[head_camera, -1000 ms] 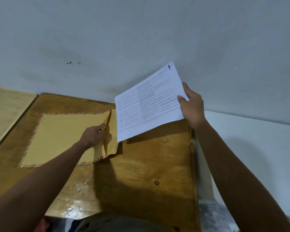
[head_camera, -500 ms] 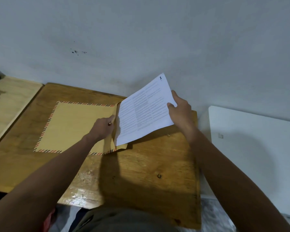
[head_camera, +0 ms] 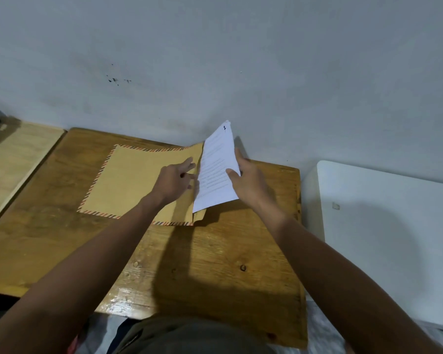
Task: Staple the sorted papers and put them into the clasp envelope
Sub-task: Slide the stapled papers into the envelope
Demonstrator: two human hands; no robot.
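Head view: over the last second the papers (head_camera: 216,172) have come down from where they were held in the air, up and to the right of the envelope (head_camera: 136,185), and their left edge now sits right at the envelope's open right end. They have also tipped from lying fairly flat to standing steeply on edge, the top corner pointing up toward the wall (head_camera: 266,60). The envelope itself has stayed flat on the tabletop (head_camera: 215,264). I judge the stapling to be finished and the insertion to be starting: the leading edge looks to be at the mouth or just entering it, though how far in it has gone is hidden behind the flap and the left fingers.

The right hand (head_camera: 251,182) grips the papers along their right edge, thumb on the printed face and fingers wrapped behind, forearm reaching in from the lower right. The left hand (head_camera: 175,180) lies on the envelope's right end beside the papers, fingers bent toward the opening; they seem to be lifting the upper layer to keep the mouth apart, but whether they actually pinch it cannot be told. A white surface (head_camera: 384,226) stands to the right of the envelope, beyond the tabletop's edge.
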